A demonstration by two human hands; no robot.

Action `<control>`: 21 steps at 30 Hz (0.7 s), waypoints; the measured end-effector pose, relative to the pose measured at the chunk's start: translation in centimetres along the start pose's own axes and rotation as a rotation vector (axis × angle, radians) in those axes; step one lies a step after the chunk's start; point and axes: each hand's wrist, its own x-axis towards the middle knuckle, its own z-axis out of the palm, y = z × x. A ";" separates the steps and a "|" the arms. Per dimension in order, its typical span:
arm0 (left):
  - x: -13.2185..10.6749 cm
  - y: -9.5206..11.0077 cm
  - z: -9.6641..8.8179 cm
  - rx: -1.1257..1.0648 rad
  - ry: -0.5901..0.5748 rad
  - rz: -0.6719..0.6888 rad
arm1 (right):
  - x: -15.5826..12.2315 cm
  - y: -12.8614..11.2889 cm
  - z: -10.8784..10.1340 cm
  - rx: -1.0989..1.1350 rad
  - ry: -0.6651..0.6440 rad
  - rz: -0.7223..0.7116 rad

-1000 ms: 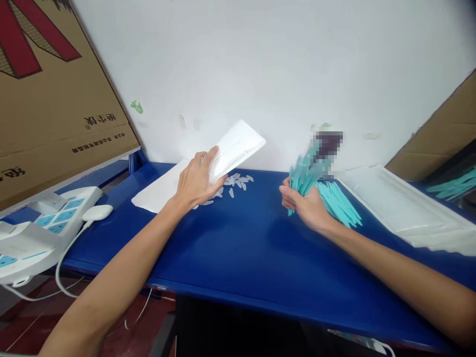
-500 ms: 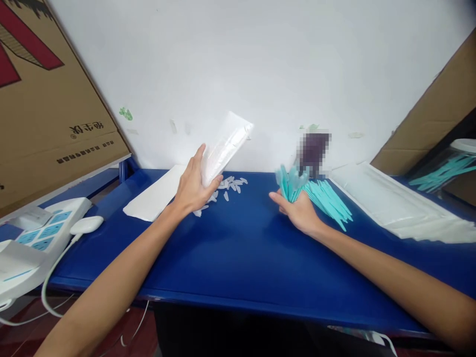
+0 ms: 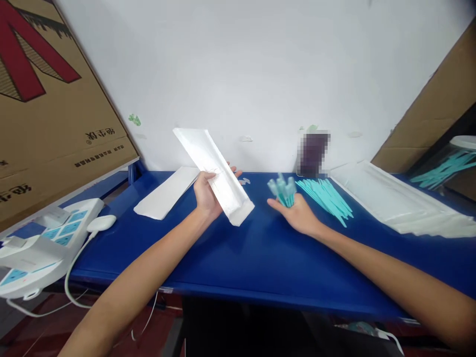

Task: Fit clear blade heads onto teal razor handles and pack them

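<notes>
My left hand holds a long white plastic pouch above the table, thumb on its face and fingers behind it. The pouch tilts, with its lower end toward the middle. In my right hand is a bunch of teal sticks with clear, pale tips, pointing up. Behind that hand a pile of loose teal sticks lies on the table. A few small clear caps show beside my left fingers; the pouch and hand hide the others.
A flat white sheet or pouch lies on the blue table at left. Stacked clear-white pouches lie at right, near a tub of teal sticks. A power strip with cables stands left; a pixelated dark object leans on the wall.
My left hand has turned the pouch so its upper end now leans left and its lower end points right, toward me. My right hand still grips the teal sticks, nearly in place.
</notes>
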 end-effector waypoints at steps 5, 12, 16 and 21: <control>-0.7 -1.2 0.3 0.016 0.092 0.132 | -0.6 -1.2 0.4 -0.280 -0.172 -0.086; -2.3 -2.8 1.4 0.010 0.224 0.260 | -1.9 -3.4 0.3 -0.771 -0.314 -0.074; -2.8 -4.4 2.8 0.035 0.243 0.322 | -1.3 -4.9 -0.8 -0.895 -0.298 -0.025; -3.1 -5.7 5.2 0.018 0.207 0.230 | 1.1 -8.9 -4.8 -0.852 -0.359 -0.055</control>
